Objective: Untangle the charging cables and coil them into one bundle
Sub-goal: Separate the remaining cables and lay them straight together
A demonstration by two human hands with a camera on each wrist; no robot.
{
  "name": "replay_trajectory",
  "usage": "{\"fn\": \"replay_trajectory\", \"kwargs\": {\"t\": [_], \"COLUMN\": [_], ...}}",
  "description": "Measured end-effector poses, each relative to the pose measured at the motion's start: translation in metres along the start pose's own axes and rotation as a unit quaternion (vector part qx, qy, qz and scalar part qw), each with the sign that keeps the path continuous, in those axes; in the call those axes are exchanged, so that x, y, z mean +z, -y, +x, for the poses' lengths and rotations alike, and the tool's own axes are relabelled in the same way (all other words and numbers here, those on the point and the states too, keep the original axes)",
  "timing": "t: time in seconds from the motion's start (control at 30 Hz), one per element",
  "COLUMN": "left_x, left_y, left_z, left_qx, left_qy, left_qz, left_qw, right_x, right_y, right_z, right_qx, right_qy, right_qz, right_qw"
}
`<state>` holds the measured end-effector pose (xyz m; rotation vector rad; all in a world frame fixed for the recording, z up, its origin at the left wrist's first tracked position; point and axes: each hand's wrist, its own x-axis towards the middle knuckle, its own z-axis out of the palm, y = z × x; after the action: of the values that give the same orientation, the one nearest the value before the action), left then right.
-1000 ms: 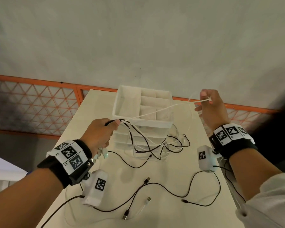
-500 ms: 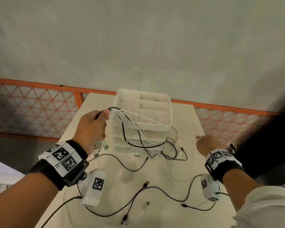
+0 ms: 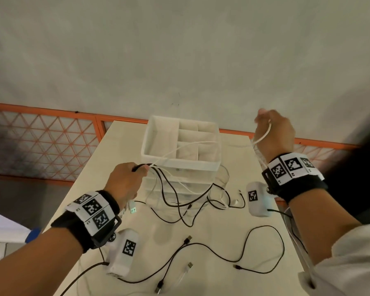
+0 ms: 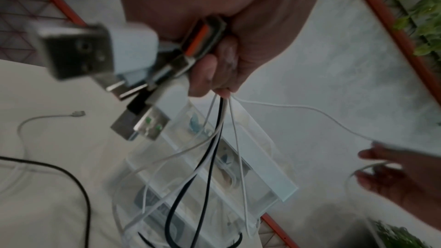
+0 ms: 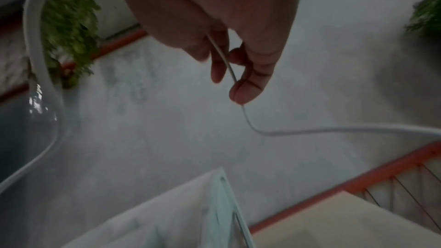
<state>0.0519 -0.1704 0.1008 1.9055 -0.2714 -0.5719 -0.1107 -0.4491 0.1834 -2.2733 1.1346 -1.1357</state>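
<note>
My left hand [image 3: 127, 181] grips a bunch of black and white charging cables [image 4: 219, 118] in front of the white organiser; their USB plugs [image 4: 143, 123] stick out below the fist. One white cable [image 3: 192, 146] runs from that fist across the organiser to my right hand [image 3: 272, 133], raised at the right, which pinches it between thumb and fingers [image 5: 248, 86]. Below the bunch, loops of black cable [image 3: 175, 201] hang to the table. A separate black cable [image 3: 222, 256] and a white cable end [image 3: 187, 269] lie loose on the near table.
A white compartment organiser [image 3: 181, 163] sits on clear drawers at the middle of the pale table [image 3: 201, 229]. An orange mesh railing [image 3: 45, 142] runs behind the table. Green plants [image 4: 427, 16] stand beyond the railing.
My right hand has risen from low beside the table to above the organiser's right, pulling the white cable out. The left hand has dropped slightly, still holding the bunch.
</note>
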Motion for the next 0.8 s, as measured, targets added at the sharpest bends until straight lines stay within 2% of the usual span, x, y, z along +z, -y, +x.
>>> {"fn": "replay_trajectory", "kwargs": {"t": [0.07,0.13,0.2,0.27,0.37,0.47,0.57,0.7,0.77,0.8], "left_x": [-0.001,-0.001,0.0,0.001,0.002,0.003,0.003,0.001,0.0,0.0], "left_y": [-0.001,-0.003,-0.003,-0.003,-0.003,-0.003,-0.005,-0.008,-0.01,-0.011], "left_z": [0.001,0.001,-0.001,-0.002,-0.003,-0.004,-0.008,-0.016,-0.021,-0.022], "left_qx": [0.001,0.003,0.007,0.009,0.006,0.006,0.02,0.047,0.061,0.067], "left_qy": [0.003,0.012,0.03,0.047,0.057,0.058,0.061,0.088,0.099,0.101], "left_qz": [-0.004,-0.005,0.0,0.005,0.007,0.005,-0.005,-0.026,-0.032,-0.035], "left_qw": [1.0,1.0,1.0,0.999,0.998,0.998,0.998,0.995,0.993,0.992], "right_x": [0.013,0.019,0.019,0.014,0.009,0.009,0.017,0.04,0.042,0.041], "right_y": [-0.011,-0.015,-0.013,-0.008,-0.007,-0.016,-0.04,-0.096,-0.112,-0.114], "right_z": [-0.005,-0.008,-0.006,-0.001,0.005,0.001,-0.026,-0.079,-0.097,-0.103], "right_qx": [0.054,0.072,0.04,-0.004,-0.074,-0.103,-0.039,0.084,0.095,0.087], "right_qy": [0.06,0.09,0.098,0.072,0.037,0.062,0.194,0.407,0.469,0.479], "right_qz": [0.039,0.091,0.083,0.06,0.098,0.081,-0.006,-0.114,-0.142,-0.146], "right_qw": [0.996,0.989,0.991,0.996,0.992,0.989,0.98,0.902,0.866,0.861]}}
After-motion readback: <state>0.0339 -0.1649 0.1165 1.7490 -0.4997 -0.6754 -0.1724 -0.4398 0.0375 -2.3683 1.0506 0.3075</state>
